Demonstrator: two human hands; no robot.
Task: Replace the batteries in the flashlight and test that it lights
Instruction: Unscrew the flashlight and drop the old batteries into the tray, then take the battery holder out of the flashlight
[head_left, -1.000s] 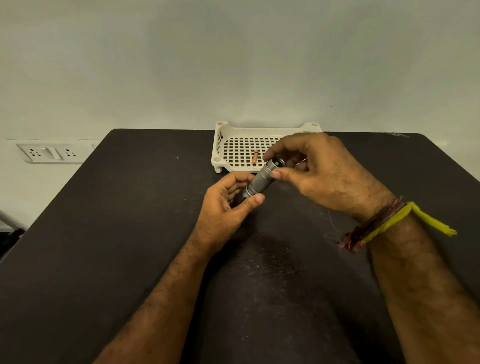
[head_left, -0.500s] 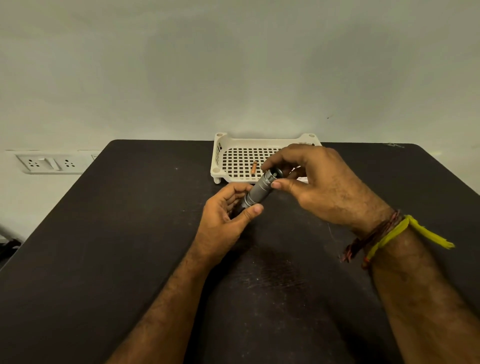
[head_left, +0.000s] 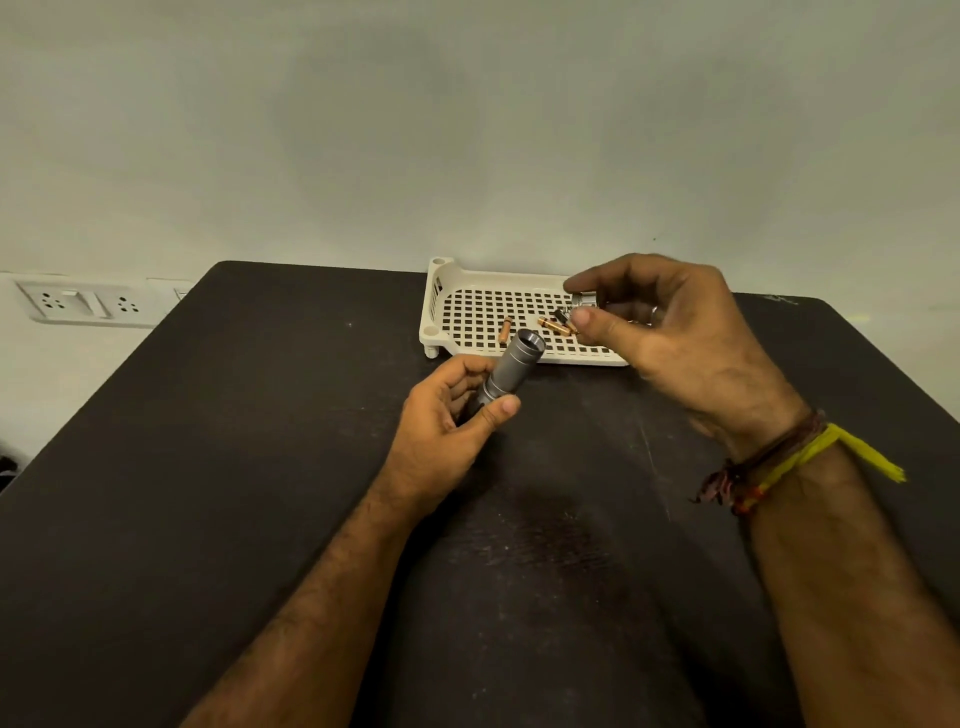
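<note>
- Cap (head_left: 586, 301) now off the torch (head_left: 511, 366); was seated 0.5 s ago.
- R hand (head_left: 675, 332) pinches cap over tray (head_left: 493, 312).
- L hand (head_left: 447, 421) grips torch body above table (head_left: 208, 467), open end up.
- Batts (head_left: 557, 325) in tray; swap can start.

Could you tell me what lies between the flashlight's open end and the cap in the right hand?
In the head view, batteries lie in the tray between the flashlight and the cap in the right hand.

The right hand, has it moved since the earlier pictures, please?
Yes. The right hand, pinching the unscrewed cap, has drawn away from the flashlight body held by the left hand, going right and back over the white tray.
</note>
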